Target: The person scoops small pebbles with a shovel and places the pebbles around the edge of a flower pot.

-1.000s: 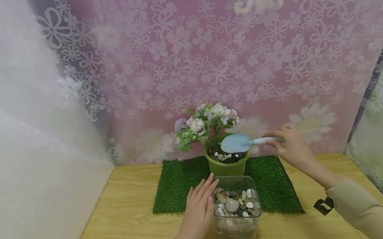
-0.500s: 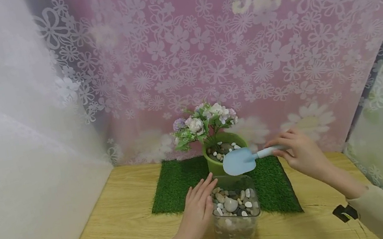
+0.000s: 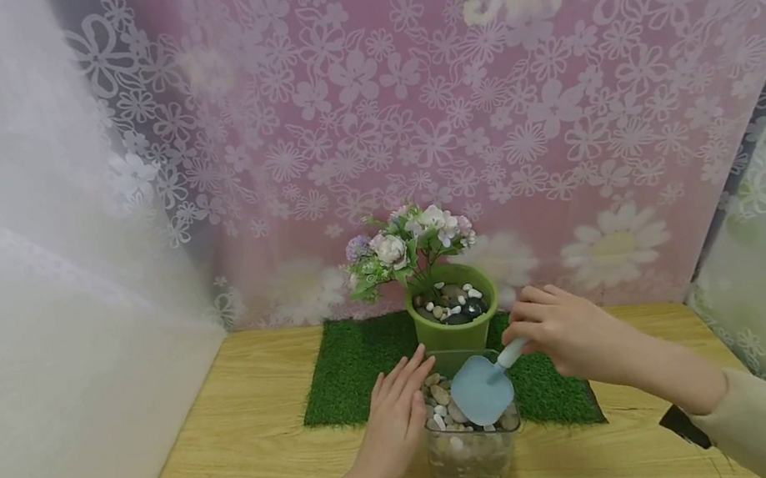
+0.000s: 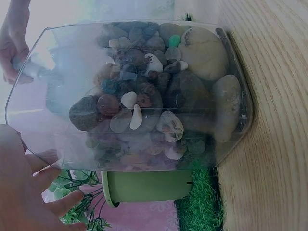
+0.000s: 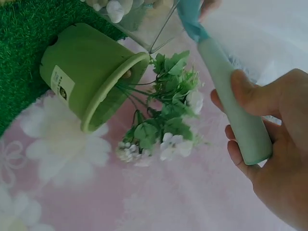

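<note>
My right hand (image 3: 574,338) grips the pale handle of a light blue garden trowel (image 3: 483,391). Its blade tilts down over the mouth of a clear plastic container (image 3: 468,474), hiding part of the pebbles (image 3: 439,394) inside. Whether the tip touches the pebbles I cannot tell. In the right wrist view, thumb and fingers wrap the trowel handle (image 5: 233,103). With straight fingers, my left hand (image 3: 392,428) rests at the container's left rim. Just behind stands a green flowerpot (image 3: 456,334), holding pebbles and a plant with white and purple flowers (image 3: 411,247).
A dark green mat of artificial grass (image 3: 365,360) lies under the pot on the wooden table (image 3: 237,458). A pink flowered curtain (image 3: 364,124) hangs close behind the pot. Pale sheets (image 3: 45,312) close off the left and right sides.
The trowel has moved from above the flowerpot toward me and down over the container, its blade now tipped downward. My left hand has stayed at the container's rim.
</note>
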`<state>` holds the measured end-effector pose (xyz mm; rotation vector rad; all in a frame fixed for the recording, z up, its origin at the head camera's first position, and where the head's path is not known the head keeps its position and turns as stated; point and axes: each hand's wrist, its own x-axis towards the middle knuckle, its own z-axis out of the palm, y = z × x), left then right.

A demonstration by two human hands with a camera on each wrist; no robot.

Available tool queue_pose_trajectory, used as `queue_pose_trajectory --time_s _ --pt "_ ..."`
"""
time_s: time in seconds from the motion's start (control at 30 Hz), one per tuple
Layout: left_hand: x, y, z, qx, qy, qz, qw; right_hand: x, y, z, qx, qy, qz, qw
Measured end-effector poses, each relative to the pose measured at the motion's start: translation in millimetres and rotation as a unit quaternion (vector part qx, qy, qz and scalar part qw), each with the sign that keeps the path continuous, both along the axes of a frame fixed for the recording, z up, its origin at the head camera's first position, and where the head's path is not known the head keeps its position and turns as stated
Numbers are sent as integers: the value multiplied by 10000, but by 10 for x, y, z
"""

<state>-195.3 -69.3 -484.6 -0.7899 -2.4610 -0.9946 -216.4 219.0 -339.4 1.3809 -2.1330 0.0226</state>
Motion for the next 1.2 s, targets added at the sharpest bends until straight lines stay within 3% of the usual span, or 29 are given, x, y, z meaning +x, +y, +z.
queue_pose_trajectory --time_s 0.13,0.23,0.4,0.6,0.77,1.0,1.2 --pt "-1 1 4 0 -6 4 10000 -3 -85 -49 403 11 38 9992" --pt "1 8 3 1 4 2 10000 -34 -109 -147 441 -149 147 9988" --pt "4 30 -14 3 42 -8 10000 -59 -67 -304 42 -537 105 9985" --pt "-5 44 -30 44 -48 -13 10000 32 -41 -462 -510 -803 -181 9953" --pt "-11 35 -13 122 6 34 9999 64 -44 -544 -787 -765 -179 9938" --pt "-17 32 -11 157 21 -8 9999 48 -11 -576 -872 -366 216 9953" --pt "7 40 -5 138 -64 -10 9999 252 -111 -512 -418 -102 -514 9977"
